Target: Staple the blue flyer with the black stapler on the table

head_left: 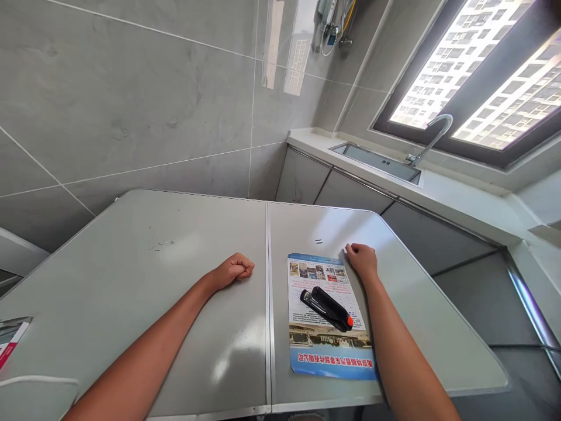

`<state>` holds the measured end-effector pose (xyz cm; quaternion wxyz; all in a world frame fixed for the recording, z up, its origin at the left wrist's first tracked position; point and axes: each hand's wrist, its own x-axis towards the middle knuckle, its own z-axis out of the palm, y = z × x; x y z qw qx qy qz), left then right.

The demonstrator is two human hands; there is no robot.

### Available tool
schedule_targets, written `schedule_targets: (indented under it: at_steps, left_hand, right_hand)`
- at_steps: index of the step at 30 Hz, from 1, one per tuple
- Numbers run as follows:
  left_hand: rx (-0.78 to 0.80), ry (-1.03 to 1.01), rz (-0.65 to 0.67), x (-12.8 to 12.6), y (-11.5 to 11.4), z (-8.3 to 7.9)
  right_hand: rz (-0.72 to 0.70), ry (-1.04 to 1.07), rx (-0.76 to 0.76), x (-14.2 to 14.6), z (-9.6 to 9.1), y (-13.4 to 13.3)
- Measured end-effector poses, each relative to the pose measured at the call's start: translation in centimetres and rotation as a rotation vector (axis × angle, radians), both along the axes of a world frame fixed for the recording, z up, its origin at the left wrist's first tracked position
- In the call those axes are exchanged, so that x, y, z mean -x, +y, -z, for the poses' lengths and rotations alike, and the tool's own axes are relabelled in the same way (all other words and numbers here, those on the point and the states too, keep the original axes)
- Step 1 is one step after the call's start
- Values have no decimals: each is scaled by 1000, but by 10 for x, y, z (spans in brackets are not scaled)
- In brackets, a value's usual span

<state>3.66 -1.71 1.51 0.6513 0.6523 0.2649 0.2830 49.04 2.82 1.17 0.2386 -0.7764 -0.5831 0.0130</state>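
My left hand (235, 268) rests as a closed fist on the left half of the table, with nothing showing in it. On the right half, my right hand (363, 259) lies with fingers curled in, just off the upper right corner of a printed leaflet (328, 359). A black stapler (326, 308) with a red end lies slantwise on the leaflet, apart from both hands. Two staples (318, 241) lie above the leaflet, left of my right hand. Several small staples or bits (162, 243) are scattered farther left.
The pale folding table (210, 362) has a metal seam down its middle. A white cable (39, 380) and a red-and-white packet (12, 339) are at the left edge. Beyond the table stand a counter with a sink (379, 162), a faucet (432, 140) and a window.
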Motion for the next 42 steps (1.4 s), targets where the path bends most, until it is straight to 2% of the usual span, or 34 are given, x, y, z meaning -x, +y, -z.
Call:
schedule_targets:
  at_steps: [4, 9, 14, 30, 42]
  left_hand:
    - [-18, 27, 33, 0, 1, -3]
    - [28, 8, 39, 3, 4, 3]
    - [54, 18, 37, 5, 7, 7]
    - [78, 20, -5, 1, 5, -1]
    - [90, 35, -15, 3, 6, 0]
  right_hand:
    - [-47, -84, 118, -2, 13, 6]
    - [-93, -166, 177, -1, 14, 9]
    - [-106, -177, 187, 0, 11, 8]
    - [-64, -161, 199, 0, 9, 12]
    - [-60, -157, 191, 1, 9, 10]
